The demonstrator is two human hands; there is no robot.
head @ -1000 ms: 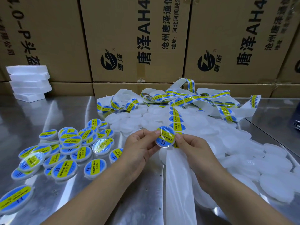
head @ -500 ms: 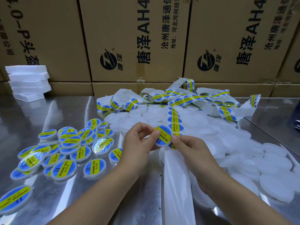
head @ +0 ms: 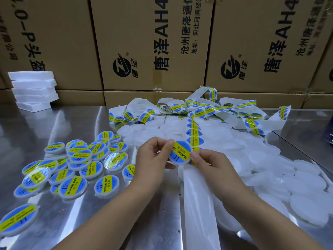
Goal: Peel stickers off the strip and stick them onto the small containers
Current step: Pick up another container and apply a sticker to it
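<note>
Left hand (head: 153, 160) and right hand (head: 213, 166) pinch one labelled container (head: 180, 153), contents hidden, beside the strip (head: 195, 135)

Sticker (head: 180, 153) on the held container (head: 180, 163): yellow band "SOLDERING PASTE", "II" on the blue. A loose container (head: 106, 184) carries the same wording. Middle box (head: 153, 42): "唐泽 AH4", "沧州唐泽通信", "地址:河北河间经" (line cut off at the frame edge). Right box (head: 270, 42): "唐泽 AH4". Left box (head: 45, 33): "0-P头盔".
</note>
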